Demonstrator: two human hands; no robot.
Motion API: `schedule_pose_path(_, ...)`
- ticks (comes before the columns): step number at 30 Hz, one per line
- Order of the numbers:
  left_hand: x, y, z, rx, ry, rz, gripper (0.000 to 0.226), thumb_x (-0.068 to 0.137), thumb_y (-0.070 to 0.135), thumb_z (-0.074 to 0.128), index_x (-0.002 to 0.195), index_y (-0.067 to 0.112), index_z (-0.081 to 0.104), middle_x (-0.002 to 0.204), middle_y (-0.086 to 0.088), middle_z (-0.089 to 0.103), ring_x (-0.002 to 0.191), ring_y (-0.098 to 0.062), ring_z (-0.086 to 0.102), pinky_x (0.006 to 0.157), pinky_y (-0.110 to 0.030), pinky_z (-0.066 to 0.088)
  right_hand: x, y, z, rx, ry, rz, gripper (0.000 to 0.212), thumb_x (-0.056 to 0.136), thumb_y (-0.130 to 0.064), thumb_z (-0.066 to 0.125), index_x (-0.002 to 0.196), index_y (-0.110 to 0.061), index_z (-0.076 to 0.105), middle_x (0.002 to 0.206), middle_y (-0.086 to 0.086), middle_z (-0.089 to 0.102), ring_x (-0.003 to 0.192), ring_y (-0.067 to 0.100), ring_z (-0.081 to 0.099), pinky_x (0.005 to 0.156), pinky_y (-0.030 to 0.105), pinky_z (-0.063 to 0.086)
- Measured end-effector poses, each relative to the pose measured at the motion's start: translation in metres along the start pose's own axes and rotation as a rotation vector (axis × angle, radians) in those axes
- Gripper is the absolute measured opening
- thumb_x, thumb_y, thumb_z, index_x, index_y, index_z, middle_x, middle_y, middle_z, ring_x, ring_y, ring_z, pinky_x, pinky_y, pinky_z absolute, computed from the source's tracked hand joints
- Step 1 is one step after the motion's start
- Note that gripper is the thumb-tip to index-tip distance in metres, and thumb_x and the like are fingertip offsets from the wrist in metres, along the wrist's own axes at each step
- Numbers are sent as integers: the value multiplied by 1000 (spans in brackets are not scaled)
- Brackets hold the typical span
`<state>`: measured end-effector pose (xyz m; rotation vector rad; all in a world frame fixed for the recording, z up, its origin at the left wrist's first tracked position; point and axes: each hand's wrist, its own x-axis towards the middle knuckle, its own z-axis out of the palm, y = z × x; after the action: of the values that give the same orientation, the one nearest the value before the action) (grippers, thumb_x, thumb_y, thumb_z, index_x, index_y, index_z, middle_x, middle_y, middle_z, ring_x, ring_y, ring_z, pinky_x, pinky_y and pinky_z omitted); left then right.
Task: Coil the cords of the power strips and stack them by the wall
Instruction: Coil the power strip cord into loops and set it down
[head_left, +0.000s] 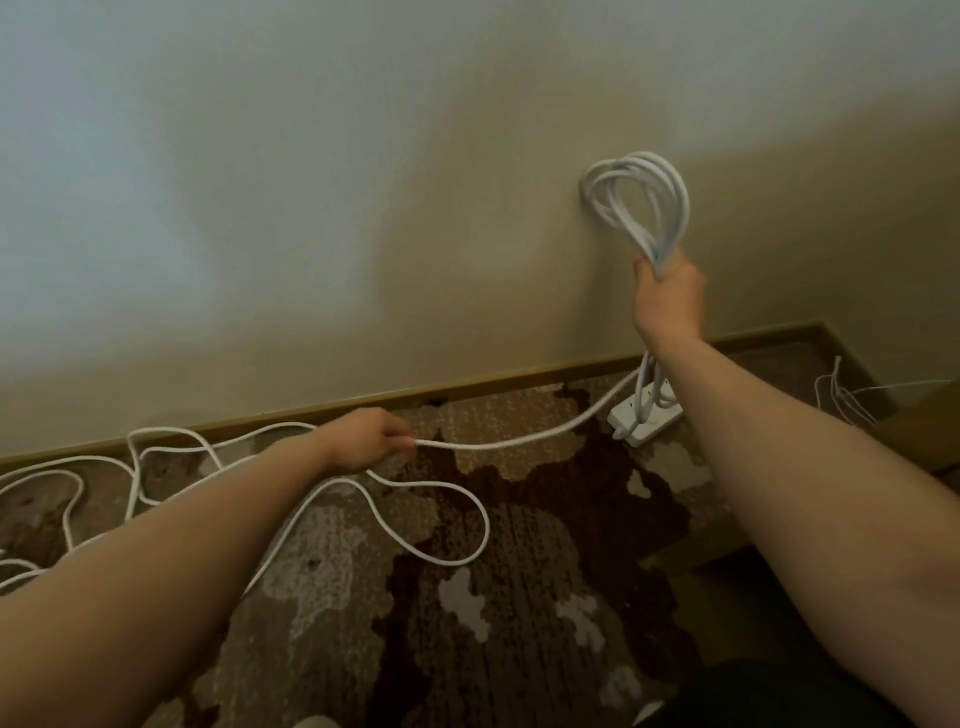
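Note:
My right hand (667, 296) is raised in front of the wall, shut on a bundle of white cord loops (641, 200) that stand up above the fist. Below it a white power strip (647, 413) lies on the carpet by the baseboard. From the hand the cord (519, 441) runs down and left to my left hand (371, 439), which pinches it low over the floor. More loose white cord (452, 556) lies in slack loops on the carpet, trailing off to the far left.
A brown baseboard (311, 410) runs along the foot of the beige wall (363, 208). The carpet (519, 597) is patterned brown and tan. Thin white wires (844, 400) lie at the right near a wooden edge.

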<state>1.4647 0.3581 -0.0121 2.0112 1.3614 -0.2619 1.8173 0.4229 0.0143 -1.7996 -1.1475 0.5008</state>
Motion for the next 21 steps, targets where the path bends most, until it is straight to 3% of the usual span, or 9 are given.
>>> schedule_pose_path(3,15,67,0,24,1,217,21,97,33,46,90,26,65,84,9,62,80,-10,57,71,-28,42,-9,-12,7,39,-174,-51,13,99,-37,53,89,-32,57,77,-4,59,67,13,56,54,26,44)
schedule_pose_path(5,23,104,-4,35,71,326,20,97,33,45,91,28,64,77,16,58,73,-6,53,65,-26,39,-13,-22,11,12,-286,-89,21,99,-36,54,78,-33,54,72,-4,57,63,12,54,54,27,43)
schedule_pose_path(7,33,126,-10,20,182,356,21,96,31,47,93,23,66,83,11,63,79,-11,55,70,-27,40,-19,-25,15,-1,-376,-93,26,99,-32,55,72,-31,54,67,-4,57,60,13,54,57,29,43)
schedule_pose_path(9,45,139,-18,-31,313,319,21,95,30,49,90,21,67,85,2,65,83,-17,57,71,-28,38,-26,-24,20,0,-447,-73,33,99,-29,55,66,-23,54,58,-2,56,50,15,52,53,28,43)
schedule_pose_path(12,61,150,-22,-89,481,229,20,92,31,52,77,22,63,68,6,56,72,-18,53,62,-29,33,-32,-23,23,26,-556,-23,37,100,-29,55,66,-12,59,49,-5,58,43,12,55,47,23,45)
schedule_pose_path(14,69,153,-22,-137,556,143,23,91,34,54,70,27,59,62,8,52,67,-17,52,59,-30,32,-35,-24,22,78,-594,47,33,99,-30,56,74,-10,61,53,-3,62,44,8,59,44,19,46)
schedule_pose_path(17,74,150,-26,-184,655,23,32,87,39,58,58,28,52,57,8,52,60,-12,50,53,-29,31,-37,-24,21,200,-659,175,33,100,-34,55,84,-6,63,61,2,67,47,16,61,43,24,49)
schedule_pose_path(21,72,152,-30,-127,758,-18,37,79,45,66,52,25,50,53,6,51,52,-9,48,45,-27,27,-40,-24,22,287,-729,254,36,99,-38,55,85,-6,64,64,5,65,44,14,56,44,25,49)
